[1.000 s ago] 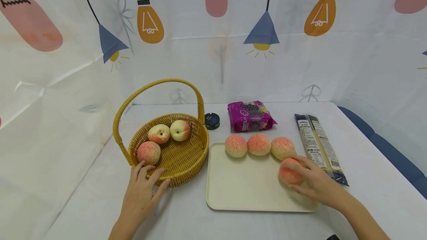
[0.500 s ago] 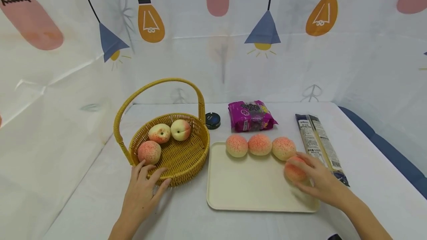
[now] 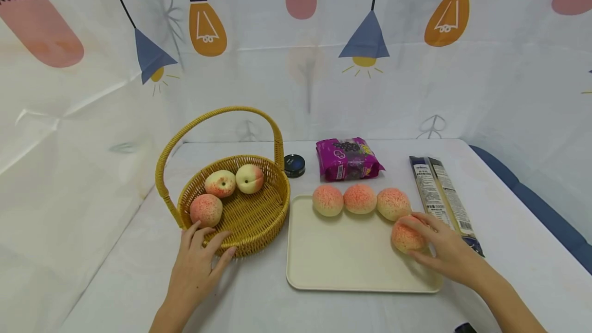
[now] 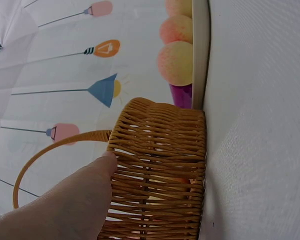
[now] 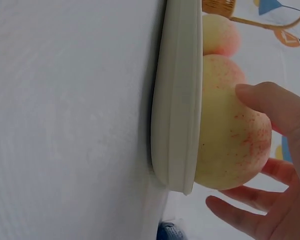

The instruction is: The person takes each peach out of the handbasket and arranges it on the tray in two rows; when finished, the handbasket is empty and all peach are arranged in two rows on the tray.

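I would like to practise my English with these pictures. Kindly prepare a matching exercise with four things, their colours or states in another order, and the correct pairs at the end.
Things
1. basket
2. tray
3. packet with printed fruit
4. right hand

Colours or states
A. gripping a peach
B. woven, with a tall handle
C. purple
D. flat and cream-coloured

Pairs: 1-B, 2-D, 3-C, 4-A

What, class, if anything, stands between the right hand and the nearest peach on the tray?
Nothing visible does: the right hand touches that peach directly. The other three peaches on the tray line its far edge, not in between.
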Action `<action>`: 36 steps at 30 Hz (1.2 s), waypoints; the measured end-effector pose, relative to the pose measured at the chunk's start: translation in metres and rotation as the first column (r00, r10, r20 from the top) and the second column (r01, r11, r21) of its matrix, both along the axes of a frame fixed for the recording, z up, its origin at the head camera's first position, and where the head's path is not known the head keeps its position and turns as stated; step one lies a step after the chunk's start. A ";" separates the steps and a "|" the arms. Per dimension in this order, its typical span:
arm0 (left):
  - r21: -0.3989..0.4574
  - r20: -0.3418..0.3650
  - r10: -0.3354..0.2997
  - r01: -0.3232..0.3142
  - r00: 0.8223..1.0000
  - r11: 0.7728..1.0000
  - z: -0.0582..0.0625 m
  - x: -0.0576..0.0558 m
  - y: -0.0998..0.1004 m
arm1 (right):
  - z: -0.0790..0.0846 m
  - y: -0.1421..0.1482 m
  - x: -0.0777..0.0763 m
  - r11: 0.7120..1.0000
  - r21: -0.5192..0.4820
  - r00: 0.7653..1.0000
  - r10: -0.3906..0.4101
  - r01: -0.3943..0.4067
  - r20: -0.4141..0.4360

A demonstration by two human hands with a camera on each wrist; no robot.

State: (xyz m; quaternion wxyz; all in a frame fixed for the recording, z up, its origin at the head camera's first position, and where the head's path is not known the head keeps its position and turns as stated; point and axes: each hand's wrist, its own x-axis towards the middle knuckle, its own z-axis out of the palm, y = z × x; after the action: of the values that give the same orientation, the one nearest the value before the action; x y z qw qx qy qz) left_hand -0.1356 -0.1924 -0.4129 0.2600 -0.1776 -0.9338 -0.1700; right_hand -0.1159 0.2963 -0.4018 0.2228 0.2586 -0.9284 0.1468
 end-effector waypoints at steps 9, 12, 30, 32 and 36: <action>0.005 -0.005 -0.001 0.001 1.000 1.000 0.000 0.000 0.000 | 0.012 -0.001 -0.002 1.000 0.010 1.000 0.000 0.000 -0.015; 0.004 -0.012 -0.003 0.003 1.000 1.000 0.001 0.000 0.001 | 0.017 -0.004 -0.005 1.000 0.002 1.000 0.011 -0.011 -0.022; 0.003 -0.003 0.008 -0.008 1.000 1.000 0.003 0.000 -0.003 | 0.053 -0.059 -0.045 0.978 0.004 0.976 0.209 -0.210 -0.066; 0.002 -0.001 0.005 -0.005 1.000 1.000 0.002 0.000 -0.003 | 0.057 -0.066 -0.049 0.973 0.013 0.971 0.229 -0.229 -0.071; -0.004 0.003 -0.009 0.009 1.000 1.000 0.001 -0.001 0.000 | 0.064 -0.079 -0.057 0.965 0.036 0.963 0.261 -0.259 -0.074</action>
State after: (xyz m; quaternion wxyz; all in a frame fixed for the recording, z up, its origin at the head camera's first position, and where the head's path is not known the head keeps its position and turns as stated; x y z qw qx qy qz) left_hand -0.1364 -0.1922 -0.4120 0.2575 -0.1820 -0.9337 -0.1695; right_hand -0.1730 0.2170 -0.3376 0.2342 0.3865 -0.8789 0.1526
